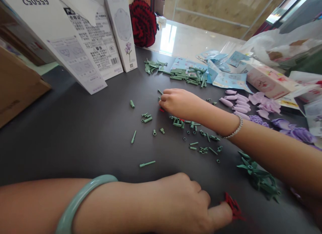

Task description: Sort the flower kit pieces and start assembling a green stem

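Note:
My left hand [173, 203], with a pale green bangle on the wrist, reaches across the bottom. One finger is stretched out and its tip touches small red plastic pieces [233, 207], slightly blurred; the others curl under, partly out of sight. My right hand [177, 101], wearing a beaded bracelet, is farther off above the table, fingers bent down and together. Whatever they pinch is hidden. A red piece [161, 110] shows just under its fingertips, and a thin green stick [160, 92] beside them. Small green connector pieces [178, 122] lie scattered below that hand.
White printed boxes [100, 43] stand at the back left beside a brown carton [20, 83]. Green stems [186, 74] and leaves [153, 65] lie at the back. Lilac petals [241, 103], purple pieces [294, 128] and dark green leaf parts [261, 177] are on the right.

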A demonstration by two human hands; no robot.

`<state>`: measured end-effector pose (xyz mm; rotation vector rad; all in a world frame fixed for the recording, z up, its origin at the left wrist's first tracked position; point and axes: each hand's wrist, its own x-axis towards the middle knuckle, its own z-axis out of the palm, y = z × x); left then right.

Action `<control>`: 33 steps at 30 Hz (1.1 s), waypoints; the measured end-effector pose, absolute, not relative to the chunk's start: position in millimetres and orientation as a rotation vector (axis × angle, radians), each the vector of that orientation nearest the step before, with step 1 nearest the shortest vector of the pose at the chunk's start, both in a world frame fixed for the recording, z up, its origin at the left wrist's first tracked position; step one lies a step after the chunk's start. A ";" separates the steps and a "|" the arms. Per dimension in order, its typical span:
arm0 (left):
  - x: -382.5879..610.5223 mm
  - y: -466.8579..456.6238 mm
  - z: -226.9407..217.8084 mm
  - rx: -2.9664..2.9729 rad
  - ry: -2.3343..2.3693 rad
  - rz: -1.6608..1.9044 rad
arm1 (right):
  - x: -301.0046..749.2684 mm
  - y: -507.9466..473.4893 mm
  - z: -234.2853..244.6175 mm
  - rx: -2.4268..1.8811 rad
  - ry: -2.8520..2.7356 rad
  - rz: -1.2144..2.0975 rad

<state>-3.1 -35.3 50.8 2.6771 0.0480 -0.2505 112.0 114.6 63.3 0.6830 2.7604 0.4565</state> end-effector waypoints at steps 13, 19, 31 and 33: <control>-4.6 -38.0 44.8 2.713 0.070 -0.163 | 128.1 117.0 67.4 0.883 2.852 0.166; -6.1 -38.3 45.8 2.700 0.075 -0.173 | 156.1 104.4 78.7 0.962 2.940 0.052; -1.7 -36.1 50.2 2.660 0.141 -0.167 | 222.8 -23.4 87.0 1.342 3.142 -0.257; -1.3 -36.0 51.2 2.656 0.128 -0.189 | 222.5 -52.0 80.7 1.477 3.073 -0.514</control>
